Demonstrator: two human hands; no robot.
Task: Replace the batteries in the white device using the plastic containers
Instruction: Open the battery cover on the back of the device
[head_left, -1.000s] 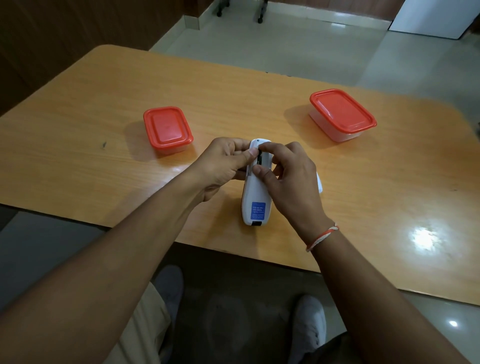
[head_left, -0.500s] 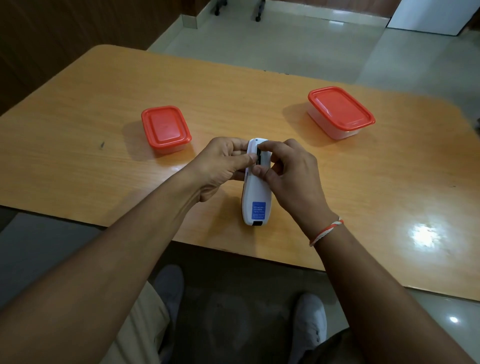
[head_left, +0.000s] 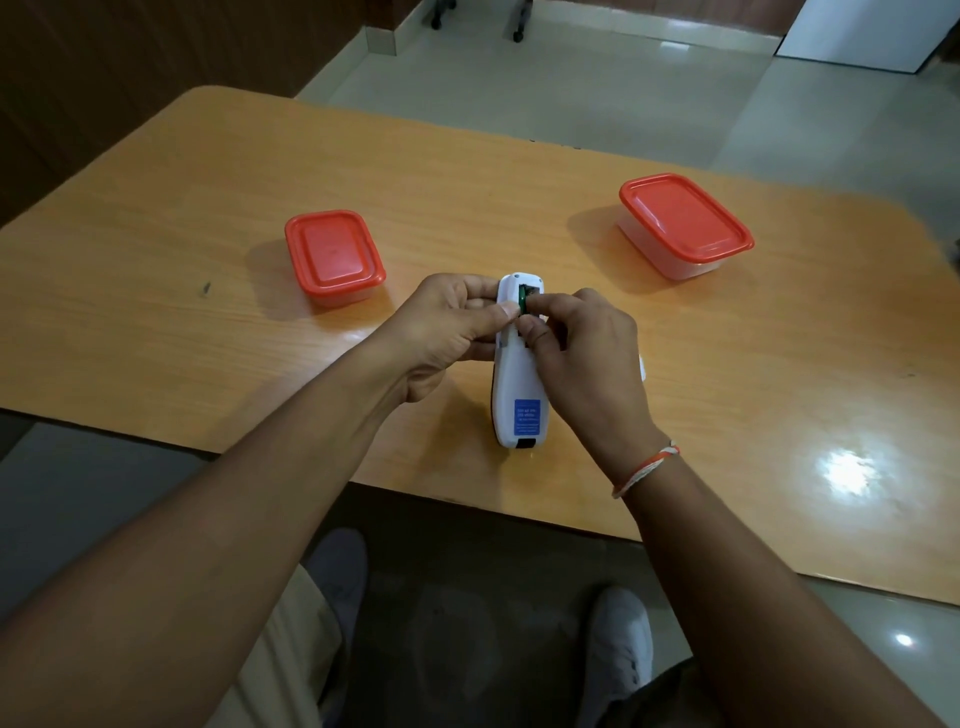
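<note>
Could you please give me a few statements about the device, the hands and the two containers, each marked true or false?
1. Both containers, the left one and the right one, have their red lids on. True.
2. The white device lies inside a container. False: it is on the table.
3. The right hand pinches a small green battery. True.
4. The left hand rests on a lid. False: it holds the device.

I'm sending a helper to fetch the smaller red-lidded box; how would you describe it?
On the orange wooden table, look left of the white device the person holds. The box there is smaller and squarer than the other red-lidded box far right.
</note>
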